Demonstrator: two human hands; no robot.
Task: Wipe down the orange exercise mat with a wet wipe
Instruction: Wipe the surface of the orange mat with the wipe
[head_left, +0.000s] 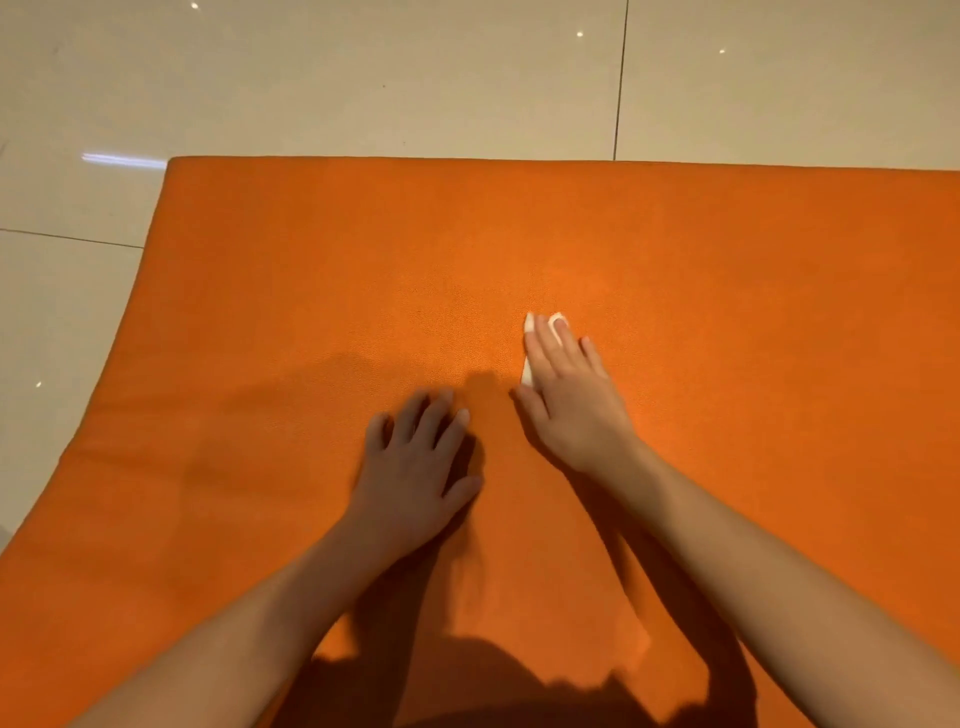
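Wiping seems underway: a wet wipe (528, 374) is pressed to the middle of the orange exercise mat (311, 286) by the right hand (571, 400), grip flat; the left hand (415, 467) is spread alongside, empty. A sweep toward the far edge seems due.

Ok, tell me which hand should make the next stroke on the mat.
Right. The right hand presses the wipe flat on the mat; the left hand rests on it, holding nothing.

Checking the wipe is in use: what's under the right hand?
A wet wipe, pressed onto the orange mat by the right hand. Only its edges show past the fingers; the rest is covered.
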